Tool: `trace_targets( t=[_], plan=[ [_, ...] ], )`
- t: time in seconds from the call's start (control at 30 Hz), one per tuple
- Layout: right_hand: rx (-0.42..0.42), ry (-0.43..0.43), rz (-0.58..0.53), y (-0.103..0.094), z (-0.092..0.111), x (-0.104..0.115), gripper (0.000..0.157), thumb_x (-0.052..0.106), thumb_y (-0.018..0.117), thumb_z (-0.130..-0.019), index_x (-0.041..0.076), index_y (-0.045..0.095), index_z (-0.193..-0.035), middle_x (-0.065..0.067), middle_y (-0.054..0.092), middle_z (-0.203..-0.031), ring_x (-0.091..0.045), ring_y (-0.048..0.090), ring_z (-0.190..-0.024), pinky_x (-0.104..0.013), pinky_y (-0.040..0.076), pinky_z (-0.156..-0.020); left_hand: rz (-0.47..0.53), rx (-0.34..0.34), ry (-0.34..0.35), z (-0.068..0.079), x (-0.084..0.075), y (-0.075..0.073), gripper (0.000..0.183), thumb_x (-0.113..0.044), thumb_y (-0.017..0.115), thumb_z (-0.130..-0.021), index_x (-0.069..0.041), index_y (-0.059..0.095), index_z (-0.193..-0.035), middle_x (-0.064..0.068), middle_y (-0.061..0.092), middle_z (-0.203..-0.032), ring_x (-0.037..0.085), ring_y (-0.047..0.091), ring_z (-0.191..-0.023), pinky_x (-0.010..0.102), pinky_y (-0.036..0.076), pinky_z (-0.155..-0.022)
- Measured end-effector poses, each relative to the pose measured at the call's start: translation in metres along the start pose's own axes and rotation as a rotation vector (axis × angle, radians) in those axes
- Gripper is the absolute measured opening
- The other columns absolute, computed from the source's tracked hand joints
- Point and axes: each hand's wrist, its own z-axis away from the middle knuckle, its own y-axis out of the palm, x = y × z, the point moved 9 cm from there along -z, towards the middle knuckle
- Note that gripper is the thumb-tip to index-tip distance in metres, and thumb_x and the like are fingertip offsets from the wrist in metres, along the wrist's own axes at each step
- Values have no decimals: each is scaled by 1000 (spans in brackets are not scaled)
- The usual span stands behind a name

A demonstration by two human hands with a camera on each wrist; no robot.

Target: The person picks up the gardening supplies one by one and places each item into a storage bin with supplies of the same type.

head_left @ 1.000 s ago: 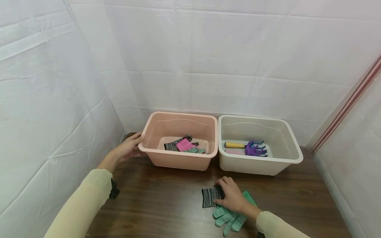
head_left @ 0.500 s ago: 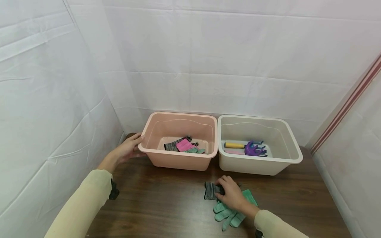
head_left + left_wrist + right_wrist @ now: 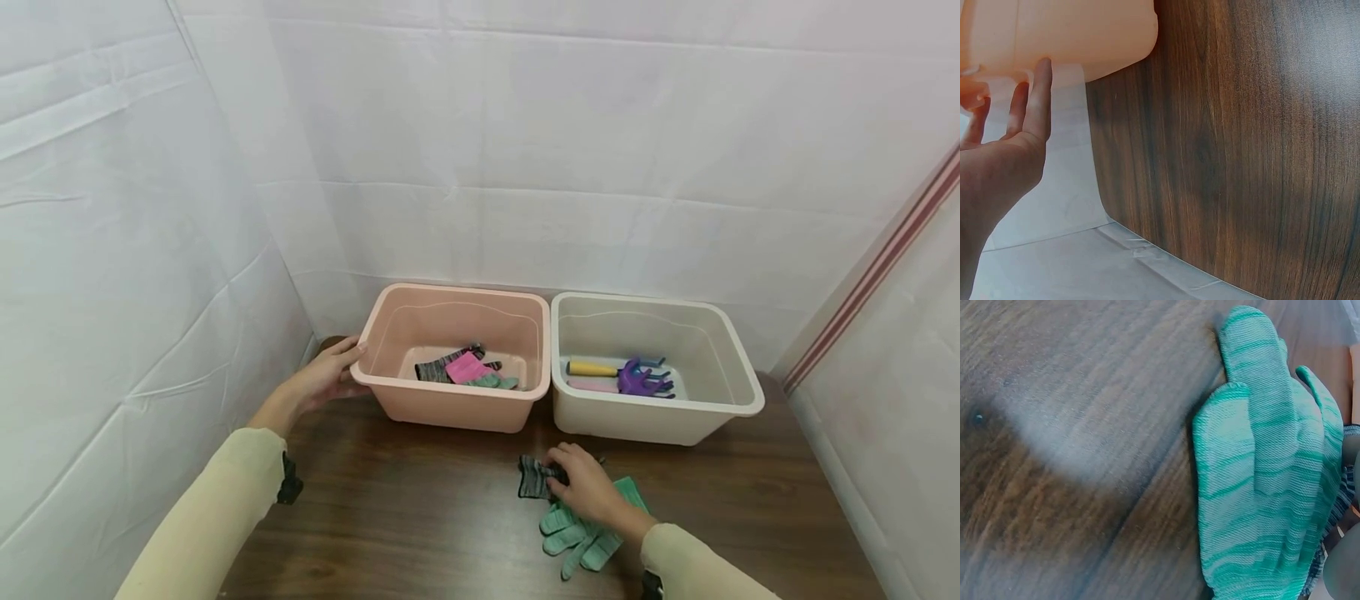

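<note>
My left hand (image 3: 326, 375) holds the left rim of a pink plastic bin (image 3: 450, 406); in the left wrist view its fingers (image 3: 1040, 100) lie against the bin's outer wall. Over the table, my right hand (image 3: 588, 487) grips a grey-and-black knitted glove (image 3: 532, 478), whose striped cuff sticks out to the left. Under that hand lies a green striped glove (image 3: 570, 542), which fills much of the right wrist view, fingers spread on the wood. My right fingertips are partly hidden by the hand itself.
Inside the pink bin are a dark knitted glove (image 3: 432, 371), a bright pink piece (image 3: 465, 367) and a green glove (image 3: 491, 381). A white bin (image 3: 637, 421) beside it holds hand rakes, one with a yellow handle (image 3: 592, 368) and a purple one (image 3: 639, 382). White sheets surround the wooden table (image 3: 390, 517).
My right hand has drawn the grey-and-black glove slightly right and away from me, and less of its cuff shows. My left hand stays at the pink bin's rim.
</note>
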Motion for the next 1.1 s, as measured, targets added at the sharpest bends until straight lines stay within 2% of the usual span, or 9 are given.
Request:
trace_targets(
  t=[0.07, 0.17, 0.33, 0.73, 1.1],
  plan=[
    [19, -5, -7, 0, -1, -1, 20, 8, 81, -92, 16, 71, -107, 6, 64, -103, -18, 65, -100, -45, 59, -88, 9, 1, -1, 0, 1, 1, 68, -36, 42, -117, -14, 11, -172, 23, 23, -172, 45, 32, -153, 63, 43, -115],
    [33, -24, -26, -2, -2, 1, 19, 8, 81, -93, 17, 71, -107, 6, 65, -103, -16, 66, -98, -43, 60, -86, 17, 3, -5, 0, 3, 1, 69, -37, 43, -116, -14, 10, -172, 23, 22, -172, 47, 29, -154, 63, 43, -115],
    [6, -57, -60, -14, -4, 8, 21, 7, 81, -93, 18, 71, -107, 8, 66, -103, -14, 67, -98, -41, 61, -85, 25, 1, -12, 0, 5, 0, 70, -39, 43, -116, -15, 9, -172, 23, 21, -172, 47, 28, -154, 65, 39, -117],
    [-45, -88, -128, -41, -14, 25, 20, 5, 80, -94, 17, 71, -107, 6, 70, -104, -12, 67, -97, -36, 60, -83, 11, -10, -18, 1, 4, 0, 72, -41, 44, -115, -15, 9, -172, 23, 23, -172, 44, 33, -153, 64, 41, -116],
    [-77, -110, -134, -60, -21, 39, 19, 7, 82, -93, 17, 71, -106, 6, 70, -104, -11, 67, -97, -36, 61, -86, 25, -12, -21, -2, 4, 0, 71, -40, 43, -116, -14, 8, -172, 23, 22, -172, 45, 31, -153, 65, 39, -117]
  ],
)
